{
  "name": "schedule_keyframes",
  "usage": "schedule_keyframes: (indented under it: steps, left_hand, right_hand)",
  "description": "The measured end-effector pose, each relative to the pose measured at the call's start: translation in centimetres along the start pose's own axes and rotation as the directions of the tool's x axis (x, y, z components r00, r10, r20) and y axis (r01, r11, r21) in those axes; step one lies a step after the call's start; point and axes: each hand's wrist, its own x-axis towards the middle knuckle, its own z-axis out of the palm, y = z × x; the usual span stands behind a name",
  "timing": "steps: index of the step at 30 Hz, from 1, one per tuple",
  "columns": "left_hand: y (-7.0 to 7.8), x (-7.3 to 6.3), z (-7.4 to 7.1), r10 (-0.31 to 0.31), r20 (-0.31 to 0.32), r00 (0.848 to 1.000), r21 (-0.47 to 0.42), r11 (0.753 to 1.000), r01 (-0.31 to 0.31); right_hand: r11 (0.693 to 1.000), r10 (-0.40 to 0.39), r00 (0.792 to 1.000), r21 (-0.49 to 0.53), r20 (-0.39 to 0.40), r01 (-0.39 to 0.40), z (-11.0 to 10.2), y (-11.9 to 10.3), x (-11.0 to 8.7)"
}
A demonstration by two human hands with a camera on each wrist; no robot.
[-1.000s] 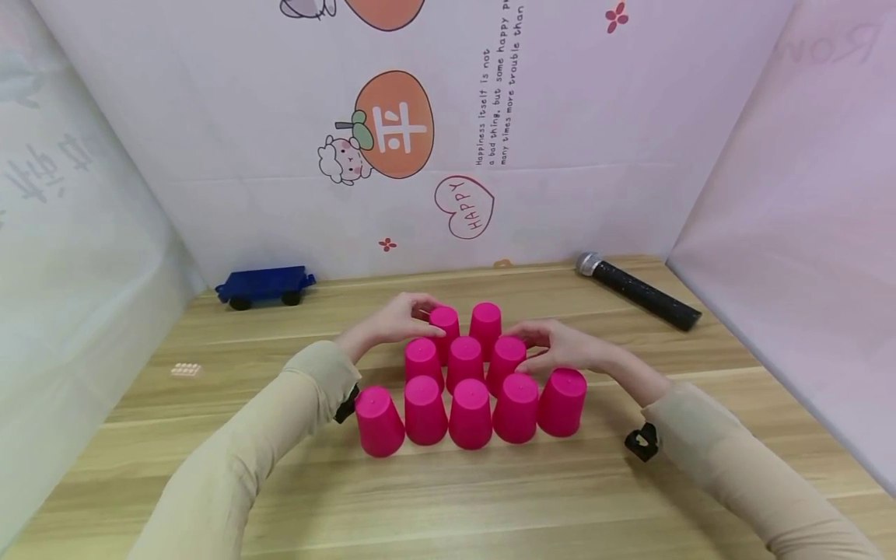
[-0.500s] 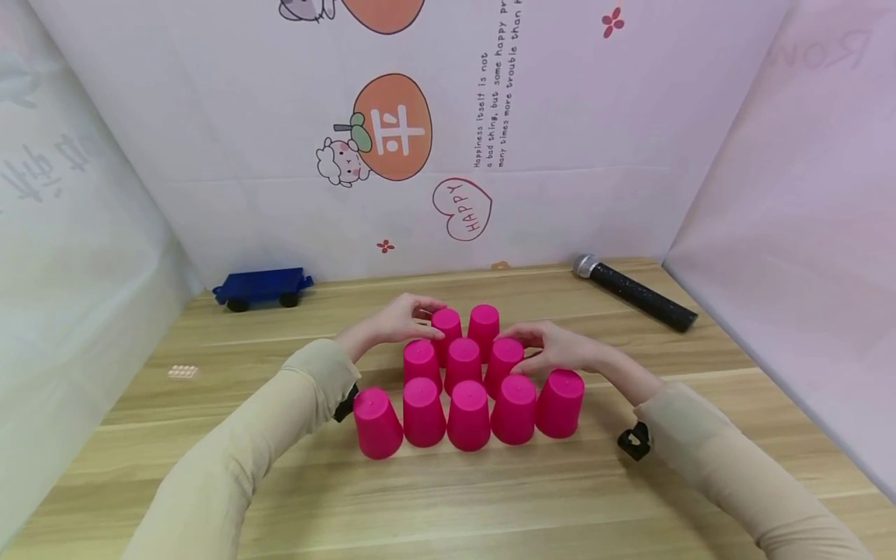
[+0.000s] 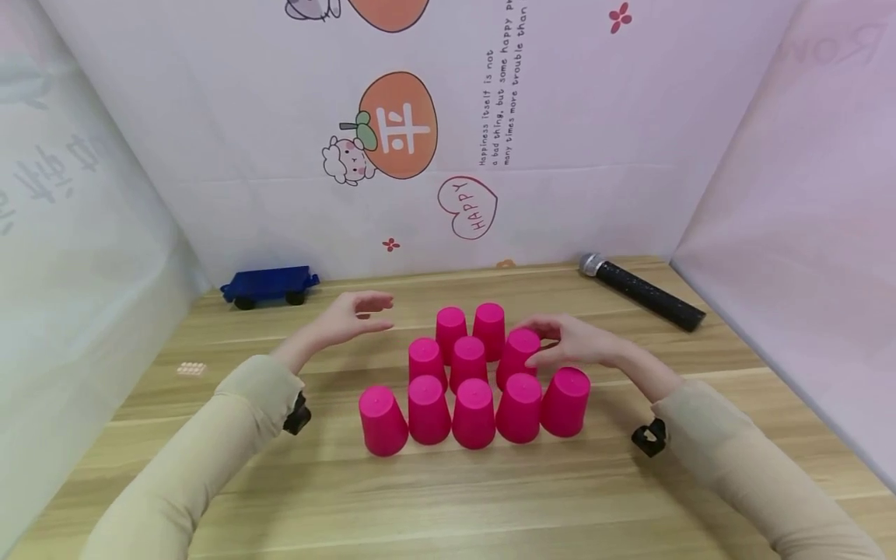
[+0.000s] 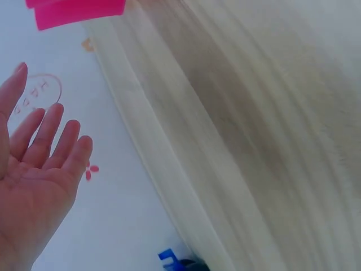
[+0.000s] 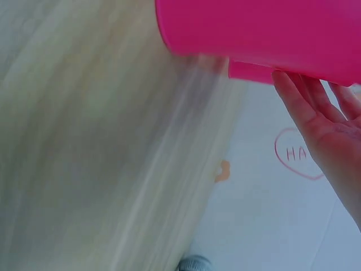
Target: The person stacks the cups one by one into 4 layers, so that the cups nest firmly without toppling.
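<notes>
Pink plastic cups stand upside down on the table in three rows: two at the back, three in the middle, several in front. My right hand (image 3: pixel 579 342) grips the rightmost middle-row cup (image 3: pixel 519 354), thumb on its near side and fingers behind. A small gap separates that cup from the middle one (image 3: pixel 468 362). My left hand (image 3: pixel 346 317) is off to the left of the back-left cup (image 3: pixel 451 330), fingers extended, holding nothing. In the left wrist view the palm (image 4: pixel 39 192) is bare, with pink cups (image 4: pixel 79 11) at the top edge.
A blue toy wagon (image 3: pixel 269 285) sits at the back left, and a black microphone (image 3: pixel 640 292) lies at the back right. White printed cloth walls (image 3: pixel 560 155) enclose the wooden table (image 3: pixel 448 505). The front-row cups (image 3: pixel 474 416) stand close before the held cup.
My left hand has let go of the back-left cup and moved away to the left. With my right hand, the middle-row cup has shifted slightly right and away from its neighbour.
</notes>
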Motion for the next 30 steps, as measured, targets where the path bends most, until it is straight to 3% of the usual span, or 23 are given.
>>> schedule_keyframes:
  steps: [8,13,18,23,30]
  left_hand:
    - [-0.7,-2.8,-0.1,-0.015,-0.078,0.997,-0.083,0.997,0.008]
    - [-0.6,-4.0,1.2,0.016,-0.127,0.992,-0.152,0.988,-0.036]
    - [-1.0,-4.7,2.8,0.022,-0.123,0.992,-0.232,0.971,-0.051]
    - [-1.4,-4.8,4.3,0.040,-0.066,0.997,-0.245,0.968,-0.054]
    - [-1.0,-4.1,5.3,0.055,-0.055,0.997,-0.256,0.964,-0.068]
  right_hand:
    - [0.998,0.052,0.990,-0.018,-0.135,-0.055,-2.2,1.0,-1.6]
    - [0.996,0.090,0.973,-0.005,-0.215,-0.093,-3.3,2.2,-2.1]
    - [0.995,0.093,0.962,-0.015,-0.258,-0.101,-3.8,3.1,-1.5]
    - [0.992,0.087,0.962,-0.061,-0.257,-0.107,-3.9,3.2,0.0]
    - [0.991,0.083,0.976,-0.085,-0.201,-0.101,-3.7,2.8,1.9]
